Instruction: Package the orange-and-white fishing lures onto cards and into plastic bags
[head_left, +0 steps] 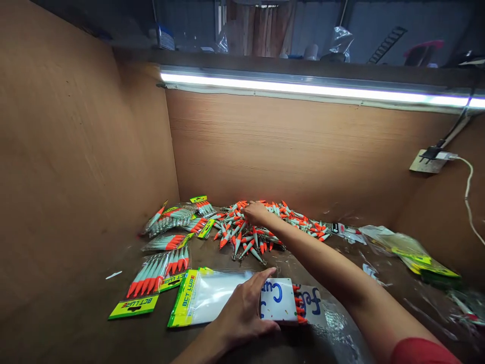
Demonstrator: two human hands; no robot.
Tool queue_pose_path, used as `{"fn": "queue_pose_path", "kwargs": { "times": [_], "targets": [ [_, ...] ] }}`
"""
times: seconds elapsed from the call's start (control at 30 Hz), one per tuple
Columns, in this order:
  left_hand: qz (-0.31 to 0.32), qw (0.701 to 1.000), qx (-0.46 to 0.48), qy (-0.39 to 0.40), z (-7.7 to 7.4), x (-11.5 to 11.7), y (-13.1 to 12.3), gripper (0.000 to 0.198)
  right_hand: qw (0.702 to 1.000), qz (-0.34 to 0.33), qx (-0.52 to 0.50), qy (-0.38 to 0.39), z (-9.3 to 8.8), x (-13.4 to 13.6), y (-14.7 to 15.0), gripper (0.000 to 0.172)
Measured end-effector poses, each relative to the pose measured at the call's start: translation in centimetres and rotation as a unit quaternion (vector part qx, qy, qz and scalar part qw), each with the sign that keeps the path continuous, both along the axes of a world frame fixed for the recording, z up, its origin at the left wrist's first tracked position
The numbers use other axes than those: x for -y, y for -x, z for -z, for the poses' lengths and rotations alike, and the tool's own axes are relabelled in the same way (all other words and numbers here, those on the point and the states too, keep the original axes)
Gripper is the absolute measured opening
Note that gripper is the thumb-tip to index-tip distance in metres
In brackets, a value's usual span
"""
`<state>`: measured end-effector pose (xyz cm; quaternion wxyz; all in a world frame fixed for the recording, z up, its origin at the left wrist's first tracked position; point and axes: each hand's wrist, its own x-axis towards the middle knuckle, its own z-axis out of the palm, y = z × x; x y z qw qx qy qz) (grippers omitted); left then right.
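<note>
My left hand (244,309) spans a clear plastic bag (220,293) with a yellow-green header, thumb and fingers gripping across its width. At the bag's right end sits a white card (282,306) with blue handwriting; orange tips of several lures (300,306) stick out beside it. A second lettered piece (315,303) lies partly beneath. Farther back, my right hand (257,213) is in a pile of orange-and-white fishing lures (242,235), fingers bent and pinched together. Whatever sits between those fingertips is hidden.
Several filled lure packs (159,270) lie to the left. Flat plastic packaging (420,255) and scraps lie at the right. Wooden panels (94,126) enclose the table on the left, back and right. A lit tube (303,90) crosses the back; a socket (428,161) has a white cable plugged in.
</note>
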<state>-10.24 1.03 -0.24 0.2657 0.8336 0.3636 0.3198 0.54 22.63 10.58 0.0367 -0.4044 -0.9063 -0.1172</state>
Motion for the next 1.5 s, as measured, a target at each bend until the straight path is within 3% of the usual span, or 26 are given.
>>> {"fn": "queue_pose_path", "kwargs": {
  "times": [0.13, 0.27, 0.37, 0.47, 0.57, 0.63, 0.73, 0.8, 0.9, 1.17, 1.37, 1.5],
  "targets": [
    [0.003, 1.0, 0.001, 0.001, -0.3, 0.2, -0.1, 0.118, 0.999, 0.02, -0.026, -0.037, -0.3, -0.3, -0.8, 0.032],
    [0.01, 1.0, 0.011, -0.007, -0.2, 0.3, -0.2, 0.118, 0.99, 0.047, -0.102, -0.08, -2.1, 0.4, -3.5, 0.039],
    [0.01, 1.0, 0.017, -0.004, 0.0, 0.2, -0.2, 0.116, 0.98, 0.058, -0.159, -0.105, -3.8, 2.6, -7.1, 0.031],
    [0.0, 1.0, 0.026, 0.002, 0.0, 0.0, 0.0, 0.114, 0.964, 0.057, -0.234, -0.118, -4.2, 6.6, -11.9, 0.028],
    [-0.01, 0.999, 0.034, 0.005, -0.2, -0.2, 0.1, 0.111, 0.92, 0.031, -0.388, -0.042, -2.5, 11.9, -16.9, 0.023],
    [-0.015, 0.999, 0.039, 0.006, -0.5, -0.3, 0.1, 0.108, 0.914, 0.037, -0.401, 0.051, -0.4, 15.3, -19.5, 0.023],
    [-0.017, 0.999, 0.038, 0.015, -1.0, -0.3, 0.0, 0.102, 0.896, 0.045, -0.423, 0.127, 2.4, 19.4, -21.5, 0.021],
    [-0.016, 0.999, 0.03, 0.006, -1.2, -0.2, -0.1, 0.1, 0.887, 0.051, -0.44, 0.132, 3.5, 21.0, -21.8, 0.02],
    [-0.029, 0.999, 0.028, -0.025, -1.3, -0.1, -0.2, 0.1, 0.877, 0.06, -0.465, 0.106, 3.6, 22.3, -21.5, 0.02],
    [-0.053, 0.997, 0.028, -0.055, -1.2, -0.2, -0.5, 0.101, 0.868, 0.047, -0.485, 0.095, 3.8, 22.7, -20.0, 0.016],
    [-0.021, 0.999, 0.016, -0.035, -1.2, 0.3, -0.7, 0.103, 0.913, 0.041, -0.398, 0.074, 4.7, 21.0, -16.9, 0.008],
    [-0.029, 0.999, 0.022, -0.035, -1.2, 0.3, -0.6, 0.103, 0.93, 0.0, -0.355, 0.098, 4.7, 20.2, -16.5, 0.011]
  ]
}}
